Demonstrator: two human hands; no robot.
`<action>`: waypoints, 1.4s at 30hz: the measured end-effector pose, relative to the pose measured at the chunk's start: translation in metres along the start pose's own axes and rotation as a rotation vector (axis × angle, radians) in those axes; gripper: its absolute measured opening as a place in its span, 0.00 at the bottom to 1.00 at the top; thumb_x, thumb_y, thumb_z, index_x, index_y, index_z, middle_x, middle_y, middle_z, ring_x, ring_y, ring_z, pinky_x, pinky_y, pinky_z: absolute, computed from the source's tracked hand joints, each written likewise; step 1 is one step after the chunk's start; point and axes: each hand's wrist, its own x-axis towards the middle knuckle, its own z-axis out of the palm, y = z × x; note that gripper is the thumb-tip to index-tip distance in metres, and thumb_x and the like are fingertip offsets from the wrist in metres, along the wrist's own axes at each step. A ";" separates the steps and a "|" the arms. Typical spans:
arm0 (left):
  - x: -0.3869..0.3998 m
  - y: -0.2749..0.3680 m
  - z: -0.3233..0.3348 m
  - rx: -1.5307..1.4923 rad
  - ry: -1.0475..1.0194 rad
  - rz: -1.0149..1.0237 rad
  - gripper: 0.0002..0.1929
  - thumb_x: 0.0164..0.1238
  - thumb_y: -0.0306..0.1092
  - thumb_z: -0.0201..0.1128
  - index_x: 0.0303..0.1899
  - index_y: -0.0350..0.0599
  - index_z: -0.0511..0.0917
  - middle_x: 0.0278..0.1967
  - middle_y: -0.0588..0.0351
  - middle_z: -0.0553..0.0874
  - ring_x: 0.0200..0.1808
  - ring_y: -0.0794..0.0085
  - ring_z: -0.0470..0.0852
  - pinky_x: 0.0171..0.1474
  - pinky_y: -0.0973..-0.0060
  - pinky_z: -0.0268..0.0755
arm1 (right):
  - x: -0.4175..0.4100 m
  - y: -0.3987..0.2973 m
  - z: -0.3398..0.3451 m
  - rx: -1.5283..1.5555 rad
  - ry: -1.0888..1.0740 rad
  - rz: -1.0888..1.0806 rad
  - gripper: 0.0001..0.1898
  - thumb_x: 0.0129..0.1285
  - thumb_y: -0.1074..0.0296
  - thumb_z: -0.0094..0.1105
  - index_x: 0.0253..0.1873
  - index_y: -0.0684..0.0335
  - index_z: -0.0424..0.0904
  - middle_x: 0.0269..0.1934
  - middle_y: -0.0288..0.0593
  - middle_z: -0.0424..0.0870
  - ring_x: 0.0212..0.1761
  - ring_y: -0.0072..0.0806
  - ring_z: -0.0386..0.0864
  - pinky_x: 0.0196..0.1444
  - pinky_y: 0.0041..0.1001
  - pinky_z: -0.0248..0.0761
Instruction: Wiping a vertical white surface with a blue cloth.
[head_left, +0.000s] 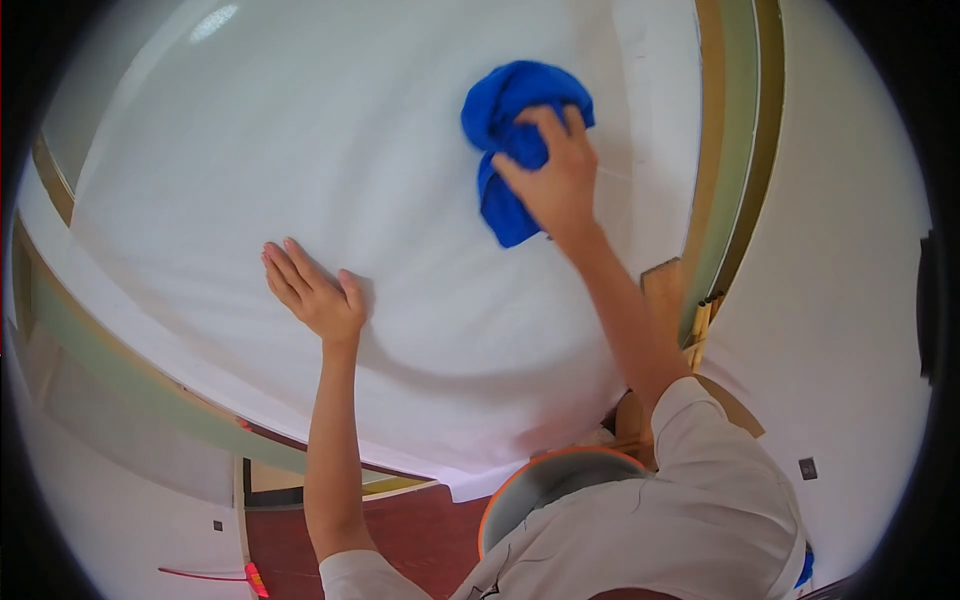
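A broad white sheet (420, 300), with soft folds, spreads before me over a large surface. My left hand (319, 296) lies on it, palm down and fingers extended, holding nothing. Farther up and to the right, my right hand (559, 165) grips a crumpled blue cloth (525, 82) with fingers bent into it. The cloth rests against the white sheet; the hand is slightly blurred.
A round bucket-like container (555, 480) with an orange rim is close to my body, partly hidden by my shirt. Wooden pieces (664, 289) and several thin poles (701, 326) are at the right. A red-headed tool (256, 579) is on the lower left.
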 end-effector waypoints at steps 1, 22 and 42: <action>0.001 0.000 0.000 -0.009 0.003 0.009 0.33 0.76 0.48 0.42 0.72 0.30 0.57 0.74 0.34 0.56 0.74 0.41 0.54 0.72 0.50 0.51 | 0.009 0.010 -0.006 -0.035 -0.056 0.064 0.23 0.40 0.66 0.75 0.45 0.52 0.79 0.42 0.50 0.76 0.37 0.49 0.80 0.37 0.40 0.76; -0.003 -0.002 -0.003 -0.014 -0.003 -0.055 0.34 0.71 0.47 0.45 0.72 0.33 0.58 0.73 0.36 0.58 0.75 0.42 0.54 0.72 0.49 0.50 | -0.059 0.055 -0.041 -0.121 -0.130 0.193 0.30 0.45 0.64 0.74 0.55 0.66 0.73 0.52 0.65 0.76 0.51 0.62 0.76 0.51 0.46 0.73; 0.000 -0.003 0.001 0.014 -0.026 -0.029 0.35 0.74 0.48 0.42 0.72 0.28 0.56 0.73 0.32 0.56 0.74 0.40 0.54 0.73 0.49 0.48 | -0.162 0.073 -0.041 -0.157 -0.535 -0.088 0.22 0.36 0.65 0.75 0.42 0.55 0.80 0.39 0.51 0.77 0.32 0.48 0.79 0.30 0.40 0.74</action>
